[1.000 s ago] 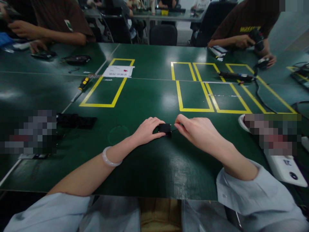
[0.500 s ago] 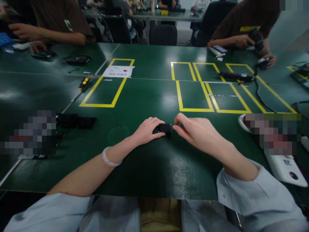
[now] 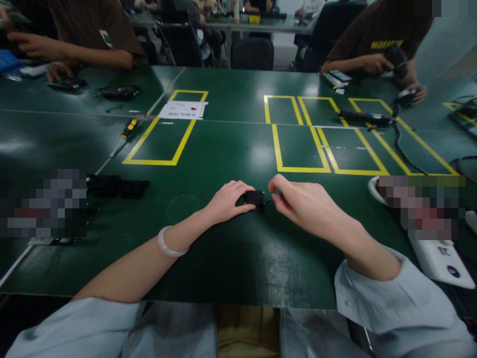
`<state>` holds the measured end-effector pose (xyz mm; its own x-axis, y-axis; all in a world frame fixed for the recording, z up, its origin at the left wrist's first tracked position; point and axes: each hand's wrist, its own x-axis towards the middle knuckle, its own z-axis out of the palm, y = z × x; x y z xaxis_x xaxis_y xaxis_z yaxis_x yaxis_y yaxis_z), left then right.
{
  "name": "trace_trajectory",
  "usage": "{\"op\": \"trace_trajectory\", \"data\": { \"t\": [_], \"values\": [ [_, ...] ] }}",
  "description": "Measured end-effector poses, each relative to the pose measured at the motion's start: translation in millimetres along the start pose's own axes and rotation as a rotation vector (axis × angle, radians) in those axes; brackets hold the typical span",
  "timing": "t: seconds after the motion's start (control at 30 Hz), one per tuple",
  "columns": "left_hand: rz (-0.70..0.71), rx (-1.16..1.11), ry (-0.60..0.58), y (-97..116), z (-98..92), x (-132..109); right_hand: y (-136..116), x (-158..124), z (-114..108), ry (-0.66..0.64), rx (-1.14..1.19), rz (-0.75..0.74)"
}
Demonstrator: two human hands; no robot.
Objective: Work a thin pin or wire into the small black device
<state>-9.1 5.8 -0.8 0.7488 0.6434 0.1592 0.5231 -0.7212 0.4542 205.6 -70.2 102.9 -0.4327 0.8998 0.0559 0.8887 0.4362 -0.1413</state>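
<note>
A small black box-shaped part (image 3: pixel 255 198) sits on the green tabletop (image 3: pixel 238 258) in front of me. My left hand (image 3: pixel 230 201) holds it from the left, thumb on the near side and fingers on the far side. A thin dark strand (image 3: pixel 269 201), perhaps a cable, runs from the part's right side toward my right hand (image 3: pixel 298 199). The fingers of that hand are curled in a pinch just right of the part. What lies between the fingertips is too small to make out clearly.
Black flat parts (image 3: pixel 119 186) lie to the left, a yellow-black screwdriver (image 3: pixel 129 129) beyond them. Yellow tape outlines (image 3: pixel 303 170) mark the table. A labelled paper (image 3: pixel 182 110) lies farther back. A white device (image 3: pixel 443 261) is at right. Two co-workers sit opposite, one holding a power tool (image 3: pixel 397 60).
My right fingertips have shifted slightly and curled in a little more beside the black part. My left hand and the part stay in place.
</note>
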Motion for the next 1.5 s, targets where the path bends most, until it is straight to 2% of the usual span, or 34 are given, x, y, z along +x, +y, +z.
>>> {"op": "trace_trajectory", "data": {
  "t": [0.4,0.8,1.3,1.5],
  "values": [
    [0.000,0.003,0.008,-2.1,2.3,0.6,-1.6,1.2,-0.5,-0.039,-0.039,0.032],
    [0.006,0.004,0.006,-0.9,1.0,0.6,-0.4,-0.8,-0.3,0.012,0.022,-0.003],
    [-0.008,0.004,0.001,-0.6,1.3,0.6,-2.5,2.5,-0.9,-0.055,-0.054,0.044],
    [-0.009,0.009,-0.002,-0.3,0.9,0.5,-0.4,1.0,0.4,-0.019,-0.023,0.035]
  ]
}}
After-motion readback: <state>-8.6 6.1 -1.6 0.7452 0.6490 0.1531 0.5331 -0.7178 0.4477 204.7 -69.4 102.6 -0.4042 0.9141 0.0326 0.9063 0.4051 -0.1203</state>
